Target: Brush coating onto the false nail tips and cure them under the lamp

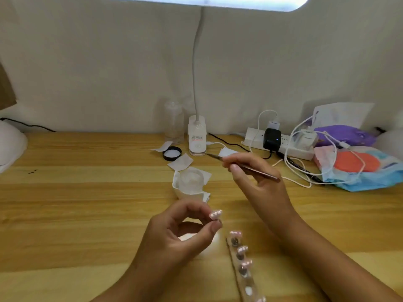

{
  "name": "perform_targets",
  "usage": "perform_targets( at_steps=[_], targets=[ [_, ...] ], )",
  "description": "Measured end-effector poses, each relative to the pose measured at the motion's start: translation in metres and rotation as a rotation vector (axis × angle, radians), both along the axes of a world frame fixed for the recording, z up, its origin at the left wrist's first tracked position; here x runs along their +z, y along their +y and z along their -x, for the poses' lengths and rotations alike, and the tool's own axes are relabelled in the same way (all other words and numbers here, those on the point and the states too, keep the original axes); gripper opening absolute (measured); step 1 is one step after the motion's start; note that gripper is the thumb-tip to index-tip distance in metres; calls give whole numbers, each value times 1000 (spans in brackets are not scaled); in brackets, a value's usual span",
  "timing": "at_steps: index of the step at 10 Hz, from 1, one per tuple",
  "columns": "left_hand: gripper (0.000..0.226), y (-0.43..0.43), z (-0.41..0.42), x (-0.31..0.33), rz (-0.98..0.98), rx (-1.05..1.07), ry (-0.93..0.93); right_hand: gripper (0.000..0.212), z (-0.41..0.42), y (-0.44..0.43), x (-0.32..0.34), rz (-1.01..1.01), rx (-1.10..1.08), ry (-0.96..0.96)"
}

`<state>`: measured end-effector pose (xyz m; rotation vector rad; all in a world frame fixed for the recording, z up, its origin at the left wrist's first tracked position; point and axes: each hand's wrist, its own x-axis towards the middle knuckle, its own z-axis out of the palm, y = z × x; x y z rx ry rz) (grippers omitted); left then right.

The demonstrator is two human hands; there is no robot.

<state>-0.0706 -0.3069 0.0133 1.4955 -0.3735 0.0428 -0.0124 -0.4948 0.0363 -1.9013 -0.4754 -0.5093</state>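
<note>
- Closest to us, a long clear plastic holder strip (246, 281) lies angled beside the right forearm. Pale pink false nail tips (242, 250) stand along it on little pegs, queued for their turn, I'd say.
- Underneath it all is the light striped wooden desk (87, 192), with a white gooseneck desk lamp (197, 136) at the back throwing light on the work.
- Far left edge, a white domed housing (11, 144): probably the curing lamp, well apart from the hands, so curing looks some way off.
- Now the right hand (257, 179), raised over the desk, thumb and fingers clamped on a thin dark-handled brush (250, 168), bristles pointing away left, clear of any nail.
- Over to the left hand (174, 238), lifting one pink nail tip on its peg (216, 214), pinched between thumb and forefinger (held up where the brush can reach it, it seems).
- By the lamp's base, a tall clear plastic bottle (173, 125) looks nearly empty.
- Just beyond the hands, a small clear jar (192, 179) sits on white paper wipes (181, 162); the contents are clear, and I can't tell how much.
- Behind that, a round black cap (172, 153) lies upturned, white liner showing.
</note>
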Motion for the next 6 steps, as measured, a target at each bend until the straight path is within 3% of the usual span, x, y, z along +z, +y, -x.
perform_targets(
  at_steps=[1, 2, 3, 4, 5, 6],
  targets=[
    [9, 0, 8, 1, -166, -93, -224, 23, 11, -8, 13, 300, 24, -206],
    [7, 2, 11, -3, -429, -108, -481, 23, 26, -24, 13, 316, -9, -211],
    [10, -1, 13, -9, -565, -111, -638, 25, 46, -46, 0, 302, -80, -148],
    [12, -6, 16, -13, -616, -132, -717, 36, 67, -71, -12, 401, -147, -73],
    [9, -9, 15, -14, -691, -204, -746, 53, 75, -76, -25, 844, -131, 28],
    [12, -5, 15, -16, -713, -222, -659, 66, 79, -79, -1, 1003, -113, -9]
  ],
)
